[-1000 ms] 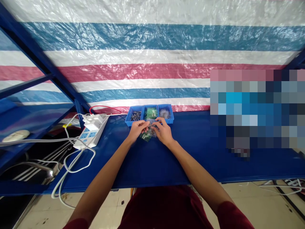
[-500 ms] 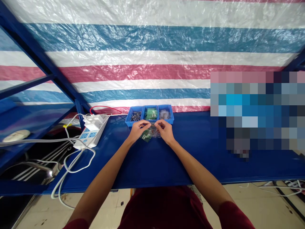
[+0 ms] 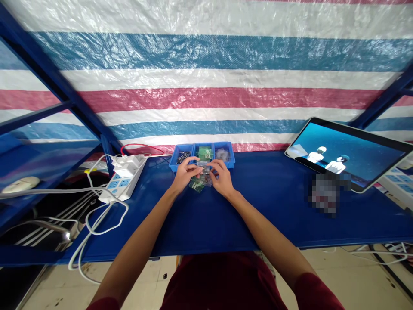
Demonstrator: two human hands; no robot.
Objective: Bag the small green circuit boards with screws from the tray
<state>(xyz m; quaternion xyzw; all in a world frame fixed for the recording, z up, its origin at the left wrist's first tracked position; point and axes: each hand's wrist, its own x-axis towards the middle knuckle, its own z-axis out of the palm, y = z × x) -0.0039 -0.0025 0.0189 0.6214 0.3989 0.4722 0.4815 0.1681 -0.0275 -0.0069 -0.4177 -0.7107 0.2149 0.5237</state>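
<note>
My left hand [image 3: 184,173] and my right hand [image 3: 222,175] meet over the blue bench top [image 3: 226,206], fingers curled together round a small clear plastic bag [image 3: 204,168] with something green inside. Just below my hands lies a little heap of green circuit boards in clear wrapping [image 3: 198,184]. Right behind them stand three small blue bins: one with dark screws [image 3: 183,156], one with green boards [image 3: 204,152], one with clear bags [image 3: 223,153].
A white power strip [image 3: 121,181] with plugs and looping white cables lies at the left. A tablet [image 3: 350,151] showing a picture leans at the right. A striped tarpaulin [image 3: 206,77] closes the back. A blue shelf frame [image 3: 48,73] stands at the left.
My hands have drawn closer together and slightly up toward the bins, still working the small bag. The tablet at the right is now visible.
</note>
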